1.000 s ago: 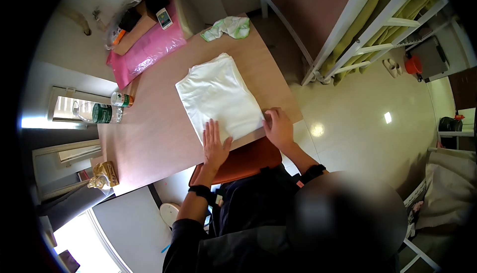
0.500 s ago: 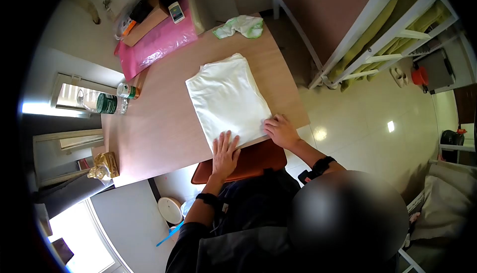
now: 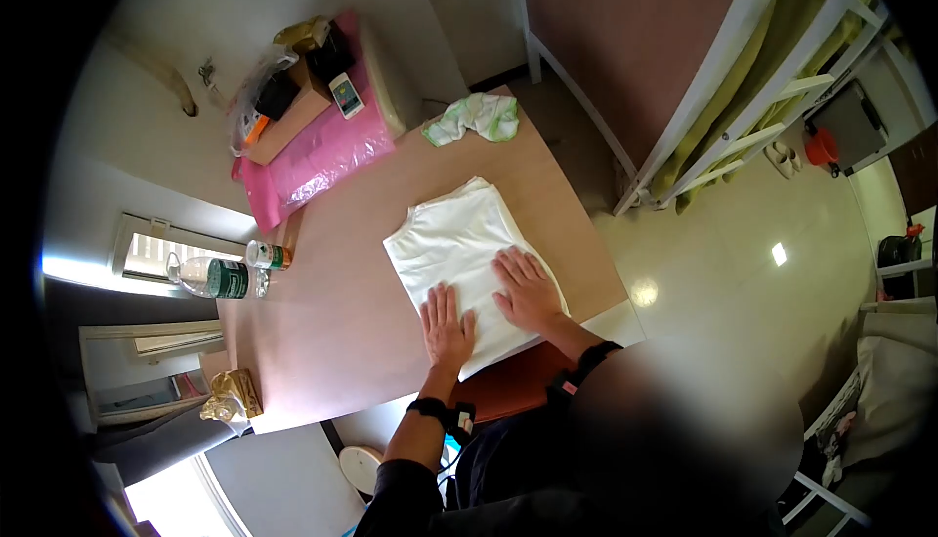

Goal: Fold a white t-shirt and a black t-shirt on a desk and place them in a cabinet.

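A folded white cloth garment (image 3: 454,244) lies flat on the wooden table (image 3: 342,317), its lower end at the table's front edge. My left hand (image 3: 447,327) rests palm down on the garment's lower left part, fingers spread and pointing away from me. On its right part lies my right hand (image 3: 528,291), also palm down with the fingers apart. Neither hand grips the fabric. A few soft creases show in the cloth between and above the hands.
Pink plastic wrap (image 3: 327,161) with a phone (image 3: 346,95) and a cardboard box is at the back left. A green-white cloth (image 3: 473,119) lies at the back edge. Bottles (image 3: 230,279) and a gold tissue box (image 3: 234,396) line the left side. A brown chair (image 3: 489,395) is in front.
My right hand has moved from the garment's lower right corner up onto its surface, fingers now spread. My left hand has slid slightly further onto the cloth. The camera view has shifted.
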The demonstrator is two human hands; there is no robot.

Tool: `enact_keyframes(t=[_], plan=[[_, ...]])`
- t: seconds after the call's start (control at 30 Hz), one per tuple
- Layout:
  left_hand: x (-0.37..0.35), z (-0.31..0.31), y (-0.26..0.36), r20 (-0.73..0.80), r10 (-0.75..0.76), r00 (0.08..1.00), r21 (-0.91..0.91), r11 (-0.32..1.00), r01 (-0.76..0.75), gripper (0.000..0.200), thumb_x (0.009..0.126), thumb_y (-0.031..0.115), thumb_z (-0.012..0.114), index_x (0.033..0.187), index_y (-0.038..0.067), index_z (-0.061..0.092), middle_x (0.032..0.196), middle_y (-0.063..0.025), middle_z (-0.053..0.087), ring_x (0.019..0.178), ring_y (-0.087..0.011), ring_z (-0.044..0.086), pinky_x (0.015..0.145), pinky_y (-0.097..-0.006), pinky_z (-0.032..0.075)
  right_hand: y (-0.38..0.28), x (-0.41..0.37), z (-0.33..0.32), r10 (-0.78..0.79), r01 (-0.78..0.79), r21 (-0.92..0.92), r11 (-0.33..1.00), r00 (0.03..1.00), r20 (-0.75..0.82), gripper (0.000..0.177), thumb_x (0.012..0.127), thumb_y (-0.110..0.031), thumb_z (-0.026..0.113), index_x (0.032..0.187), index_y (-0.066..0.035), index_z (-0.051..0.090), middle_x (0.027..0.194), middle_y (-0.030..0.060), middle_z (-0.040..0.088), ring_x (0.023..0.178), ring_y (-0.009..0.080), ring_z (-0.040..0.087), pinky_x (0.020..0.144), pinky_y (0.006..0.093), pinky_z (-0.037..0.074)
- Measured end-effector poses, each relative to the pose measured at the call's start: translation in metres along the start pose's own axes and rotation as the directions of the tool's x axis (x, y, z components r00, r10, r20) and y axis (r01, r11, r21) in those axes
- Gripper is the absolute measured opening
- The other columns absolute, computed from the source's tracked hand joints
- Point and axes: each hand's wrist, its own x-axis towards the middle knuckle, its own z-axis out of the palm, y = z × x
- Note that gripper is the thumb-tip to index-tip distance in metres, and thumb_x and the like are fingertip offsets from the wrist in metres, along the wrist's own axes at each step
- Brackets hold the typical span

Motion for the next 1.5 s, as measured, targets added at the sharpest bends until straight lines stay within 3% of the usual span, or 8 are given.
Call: enact_keyframes(t=[0.37, 0.53, 0.73, 0.93, 1.03, 1.17, 1.27, 1.5], plan=[[0.062, -0.017, 0.006, -0.198, -0.08, 0.977, -0.121, 0.991, 0.057, 0.047, 0.087, 0.028, 0.059, 0.123, 0.001, 0.05, 0.12, -0.0178, 0.047, 0.116, -0.037, 0.043, 0.107, -0.0483, 0.028, -0.006, -0.024, -0.018, 0.143, -0.136, -0.055, 0.989, 0.977, 0.159, 0.065, 0.088, -0.026, 0.055, 0.138, 0.008, 0.033, 0.145, 0.0232, 0.034, 0.138, 0.0375, 0.027, 0.113, 0.0488, 0.021], [0.121, -0.019, -0.021, -0.197, 0.033, 0.98, 0.044, 0.999, -0.025, 0.051, 0.091, 0.03, 0.053, 0.133, 0.003, 0.047, 0.147, -0.0184, 0.034, 0.137, -0.0361, 0.029, 0.113, -0.047, 0.023, -0.006, 0.052, -0.013, 0.095, -0.079, -0.099, 0.992, 0.979, 0.179, 0.061, 0.088, -0.022, 0.056, 0.137, 0.007, 0.035, 0.144, 0.0224, 0.035, 0.137, 0.0366, 0.029, 0.113, 0.0471, 0.023], [0.121, -0.009, -0.044, -0.079, -0.098, 0.992, -0.031, 0.995, 0.096, 0.062, 0.087, 0.045, 0.053, 0.14, 0.013, 0.043, 0.151, -0.0084, 0.033, 0.142, -0.0298, 0.023, 0.114, -0.0544, 0.01, 0.009, 0.145, 0.047, -0.215, 0.227, -0.036, 0.973, 0.954, 0.209, 0.057, 0.089, -0.029, 0.054, 0.137, -0.002, 0.04, 0.146, 0.0145, 0.037, 0.138, 0.0327, 0.03, 0.113, 0.0473, 0.022], [0.126, -0.021, -0.041, -0.043, -0.233, 0.972, 0.002, 0.972, 0.233, 0.065, 0.086, 0.046, 0.055, 0.141, 0.014, 0.041, 0.152, -0.0098, 0.03, 0.143, -0.0305, 0.021, 0.114, -0.0538, 0.01, 0.017, 0.182, 0.05, 0.166, -0.137, -0.273, 0.952, 0.982, 0.088, 0.061, 0.089, -0.039, 0.05, 0.141, -0.01, 0.039, 0.149, 0.0109, 0.034, 0.139, 0.0333, 0.028, 0.114, 0.0514, 0.017], [0.125, -0.012, -0.061, -0.123, -0.281, 0.952, 0.054, 0.956, 0.29, 0.065, 0.088, 0.048, 0.05, 0.142, 0.014, 0.04, 0.151, -0.0096, 0.031, 0.143, -0.0301, 0.02, 0.115, -0.0544, 0.008, 0.035, 0.19, 0.055, 0.169, -0.162, -0.243, 0.956, 0.986, 0.007, 0.065, 0.088, -0.038, 0.052, 0.142, -0.007, 0.036, 0.148, 0.011, 0.034, 0.139, 0.0334, 0.026, 0.113, 0.054, 0.016], [0.125, -0.01, -0.072, -0.127, -0.239, 0.963, 0.074, 0.966, 0.249, 0.065, 0.089, 0.046, 0.05, 0.143, 0.012, 0.037, 0.152, -0.0107, 0.029, 0.142, -0.0305, 0.022, 0.115, -0.0509, 0.01, 0.016, 0.158, 0.043, 0.143, -0.132, -0.318, 0.939, 0.99, 0.011, 0.069, 0.084, -0.031, 0.06, 0.142, -0.002, 0.035, 0.144, 0.0147, 0.037, 0.137, 0.0347, 0.027, 0.113, 0.0542, 0.016], [0.121, -0.007, -0.073, -0.153, -0.206, 0.967, 0.103, 0.969, 0.222, 0.062, 0.091, 0.043, 0.048, 0.144, 0.011, 0.037, 0.153, -0.0113, 0.028, 0.142, -0.0303, 0.022, 0.115, -0.0514, 0.01, -0.039, 0.102, 0.032, -0.071, 0.085, -0.076, 0.993, 0.982, 0.176, 0.06, 0.086, -0.027, 0.055, 0.139, -0.001, 0.04, 0.146, 0.0132, 0.036, 0.139, 0.0337, 0.027, 0.113, 0.0537, 0.019], [0.046, 0.001, 0.005, -0.035, -0.064, 0.997, -0.046, 0.997, 0.062, 0.056, 0.093, 0.026, 0.044, 0.14, -0.003, 0.037, 0.149, -0.0185, 0.032, 0.142, -0.0309, 0.023, 0.116, -0.0494, 0.011, -0.038, 0.038, 0.029, 0.129, -0.124, -0.073, 0.99, 0.99, 0.057, 0.053, 0.088, -0.024, 0.049, 0.135, 0.001, 0.045, 0.142, 0.0142, 0.043, 0.136, 0.032, 0.032, 0.113, 0.05, 0.021]])
